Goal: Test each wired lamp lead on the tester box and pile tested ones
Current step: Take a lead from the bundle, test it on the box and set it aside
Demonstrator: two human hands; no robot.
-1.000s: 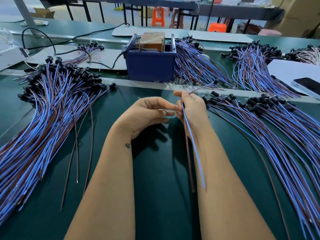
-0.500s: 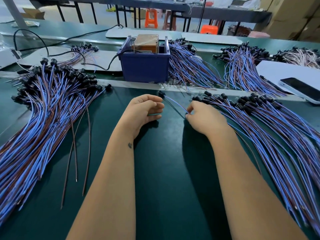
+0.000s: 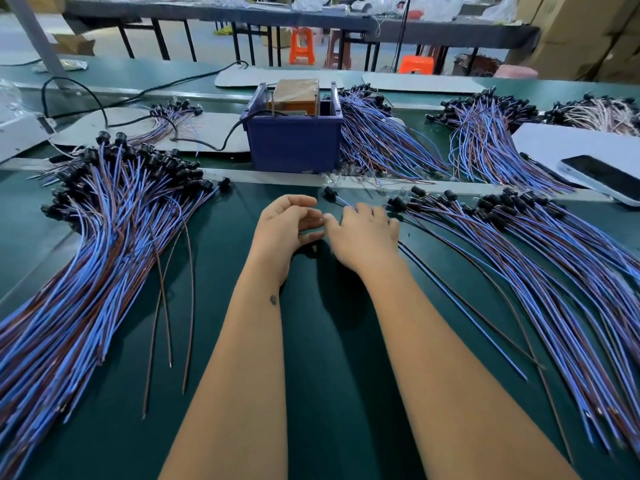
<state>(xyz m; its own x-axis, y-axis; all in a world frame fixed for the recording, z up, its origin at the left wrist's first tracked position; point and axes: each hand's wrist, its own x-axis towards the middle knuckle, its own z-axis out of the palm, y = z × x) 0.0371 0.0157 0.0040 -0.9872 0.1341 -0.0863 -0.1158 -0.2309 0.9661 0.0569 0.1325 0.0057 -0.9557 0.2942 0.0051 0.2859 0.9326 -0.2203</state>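
Dark green bench mat [image 3: 322,341] runs the whole width, with a pale strip crossing it just in front of the blue tester box [image 3: 294,140]. Big fan of blue and brown lamp leads [image 3: 86,271] on the left, a second spread [image 3: 536,271] on the right, more bundles behind. A phone [image 3: 604,176] lies on a white sheet at the far right. Orange stools [image 3: 302,45] and dark tables fill the room behind.

Left hand [image 3: 284,226] sits loosely curled mid-mat; can't tell if it's holding anything. Right hand [image 3: 363,233] lies palm down, fingers relaxed, over one lead [image 3: 334,195] whose black socket pokes out just beyond the fingertips.
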